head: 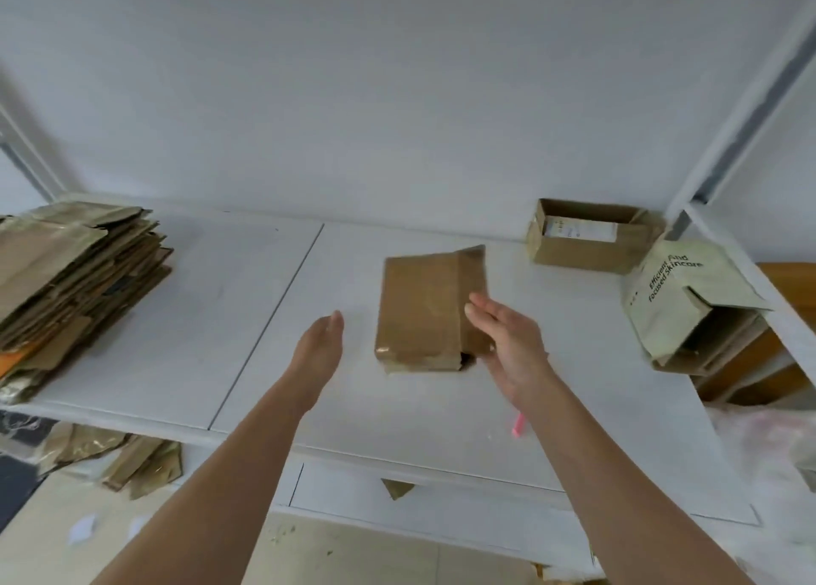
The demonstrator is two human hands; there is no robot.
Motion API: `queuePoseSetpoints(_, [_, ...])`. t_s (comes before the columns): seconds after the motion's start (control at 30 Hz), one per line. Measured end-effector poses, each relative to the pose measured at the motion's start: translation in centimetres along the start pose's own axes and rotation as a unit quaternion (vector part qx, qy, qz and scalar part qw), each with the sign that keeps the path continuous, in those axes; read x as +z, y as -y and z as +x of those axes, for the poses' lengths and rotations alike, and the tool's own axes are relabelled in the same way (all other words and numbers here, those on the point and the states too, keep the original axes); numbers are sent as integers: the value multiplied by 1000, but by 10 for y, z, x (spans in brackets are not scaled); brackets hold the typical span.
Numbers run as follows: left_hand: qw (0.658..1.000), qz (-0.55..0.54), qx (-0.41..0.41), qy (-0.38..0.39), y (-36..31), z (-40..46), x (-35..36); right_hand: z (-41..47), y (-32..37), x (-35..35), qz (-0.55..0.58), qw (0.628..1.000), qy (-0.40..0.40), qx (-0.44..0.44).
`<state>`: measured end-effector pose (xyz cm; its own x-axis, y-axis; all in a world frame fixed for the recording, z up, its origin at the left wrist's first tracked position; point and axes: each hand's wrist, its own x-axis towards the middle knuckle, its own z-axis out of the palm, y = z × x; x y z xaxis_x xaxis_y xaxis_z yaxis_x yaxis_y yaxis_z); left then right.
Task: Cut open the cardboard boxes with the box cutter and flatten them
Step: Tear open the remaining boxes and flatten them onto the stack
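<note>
**White worktop against a plain wall**

A white table (265,319) fills the middle of the view, its top split by a thin dark seam (282,302) running from the back edge to the front. Behind it rises a bare, pale wall (397,99). A grey-white metal upright (746,112) slants up at the right, and another (26,156) stands at the far left. Orange-brown wooden furniture (786,275) shows past the table's right edge, with crumpled clear plastic (759,443) below it. White paper bits (81,529) lie on the pale floor (375,553).

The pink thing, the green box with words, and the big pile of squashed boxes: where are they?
pink thing (517,424): head view, its middle.
green box (671,284): head view, printed side.
pile of flattened boxes (75,275): head view, top sheets.
</note>
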<state>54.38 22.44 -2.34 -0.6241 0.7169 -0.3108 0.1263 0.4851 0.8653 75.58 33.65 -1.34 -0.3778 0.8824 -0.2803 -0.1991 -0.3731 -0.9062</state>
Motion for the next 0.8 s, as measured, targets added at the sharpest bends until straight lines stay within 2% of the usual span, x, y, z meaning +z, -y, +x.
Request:
queuePoseSetpoints(0.07, [988,-126,-84,43,6,-12,-17,-16,-9,12,101,987,78,93])
queuePoseSetpoints(0.13, [942,-267,-170,114,11,-24,-32,-28,-22,19,105,981,91,137])
queuePoseSetpoints(0.17, [923,-305,-190,137,14,-28,-38,-32,-30,21,63,985,79,139])
queuePoseSetpoints(0.2, [919,-311,-192,147,16,-31,-42,-32,-39,23,-5,989,63,130])
queuePoseSetpoints(0.3, [951,-223,-158,146,16,-41,-44,-31,-63,24,-224,972,29,70])
queuePoseSetpoints(0.4, [971,-129,-119,162,16,-53,-36,-32,-77,23,-425,902,36,-63])
queuePoseSetpoints(0.47, [978,-110,-116,136,13,-60,-26,-31,-79,18,-509,850,64,-117])
queuePoseSetpoints(0.53, [983,-94,-111,108,9,-64,-16,-30,-77,12,-563,813,103,-113])
queuePoseSetpoints(0.6, [987,-83,-101,96,4,-63,-7,-27,-74,0,-605,781,104,-116])
queuePoseSetpoints(0.7, [992,-46,-77,91,-3,-57,5,-22,-63,-29,-685,712,-5,-156])
queuePoseSetpoints(0.73, [994,-19,-66,80,-4,-55,7,-21,-58,-40,-716,684,-30,-139])
queuePoseSetpoints(0.8, [997,29,-52,58,-7,-49,10,-20,-48,-62,-778,624,-29,-73])
